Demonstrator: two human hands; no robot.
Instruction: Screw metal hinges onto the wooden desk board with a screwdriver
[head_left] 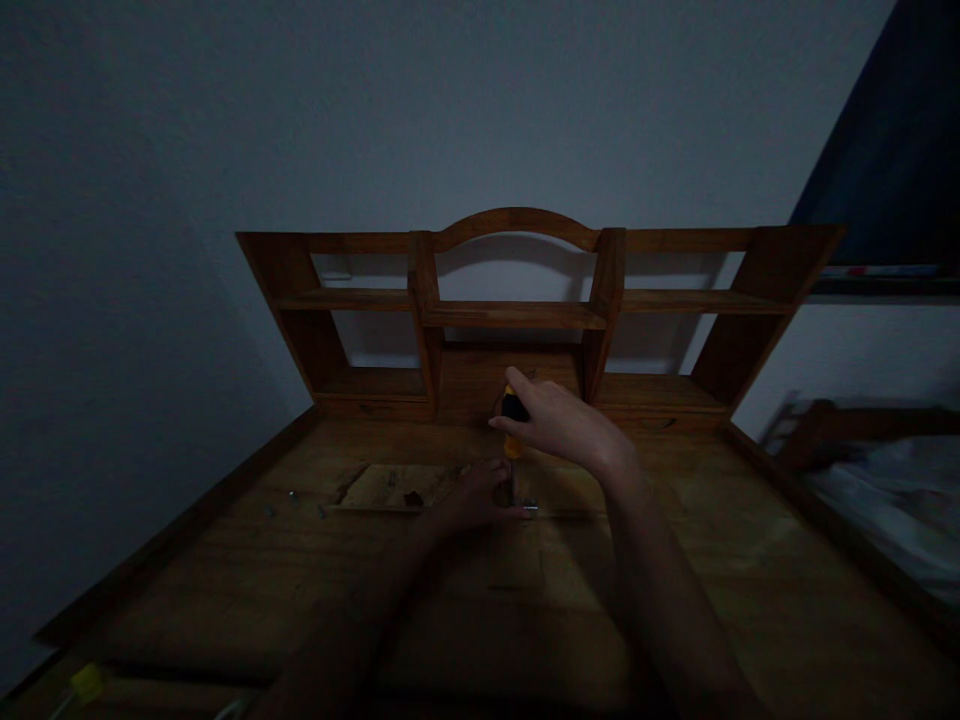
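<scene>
Gripped in my right hand (562, 425) is a screwdriver (513, 447) with a yellow and black handle, held upright with its shaft pointing down. My left hand (478, 495) is low on the wooden desktop beside the shaft, its fingers curled around the tip area; what they pinch is hidden in the dim light. Close to those fingertips lies a small shiny metal piece (530, 508). Under and left of my left hand is a paler, rough-edged wooden patch (390, 487) with a dark spot in it.
Several small metal pieces (292, 494) lie on the desktop's left side. A wooden shelf unit (517, 315) stands at the back against the wall. At the lower left edge is a yellow-handled object (88, 682). Clear plastic (892, 500) lies beyond the right edge.
</scene>
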